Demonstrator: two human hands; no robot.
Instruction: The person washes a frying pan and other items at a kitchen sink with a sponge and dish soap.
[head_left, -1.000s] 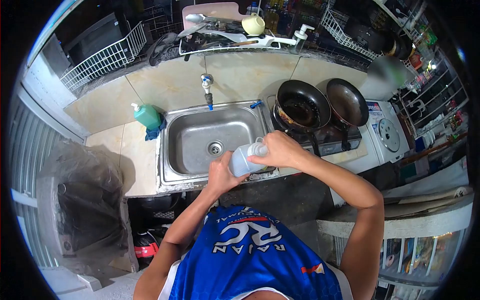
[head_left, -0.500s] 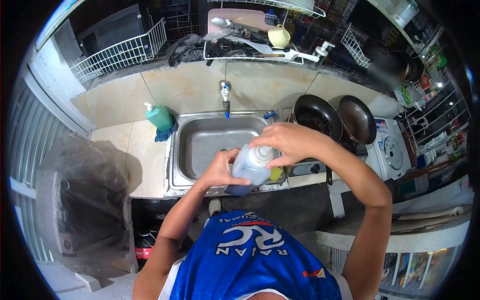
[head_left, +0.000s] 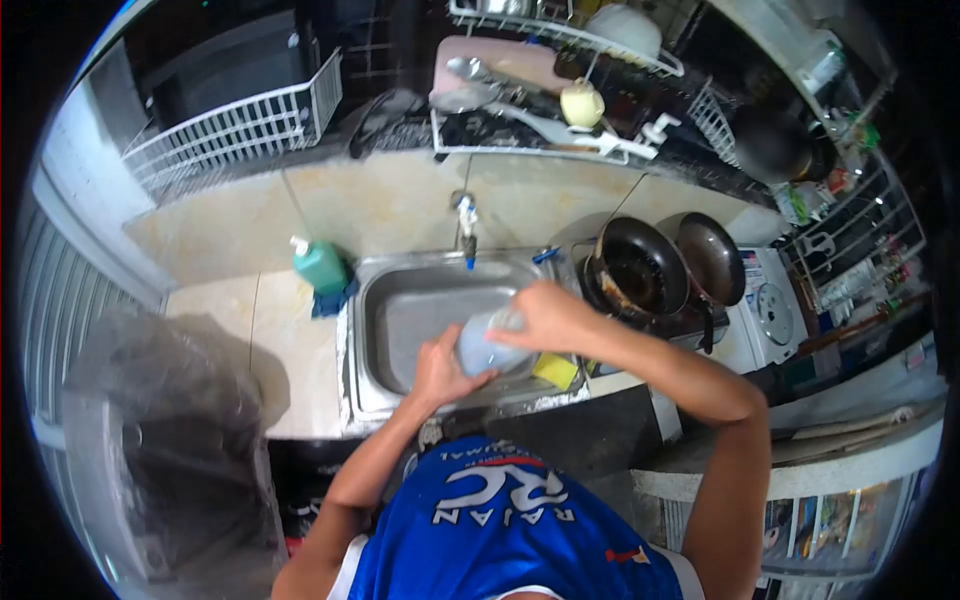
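A translucent plastic bottle [head_left: 482,347] with a white top is held over the front part of the steel sink [head_left: 400,310]. My left hand [head_left: 441,372] wraps its lower side, thumb along the near face. Fingers of my right hand [head_left: 543,318] close over the white top, hiding most of it. Just right of the bottle, a yellow sponge [head_left: 553,370] lies on the sink's front right corner. Behind the basin, the tap [head_left: 467,225] with a blue tip points down.
A green pump bottle [head_left: 320,267] stands by a blue cloth [head_left: 334,300] left of the sink. To the right are a frying pan [head_left: 640,265] and another pan [head_left: 712,258]. A rack [head_left: 530,152] with utensils and a yellow cup [head_left: 581,103] sits behind. Plastic sheeting [head_left: 150,370] covers something at left.
The bottle and both hands have shifted away from my body, farther over the basin. My right hand now covers more of the white top. The yellow sponge shows more fully.
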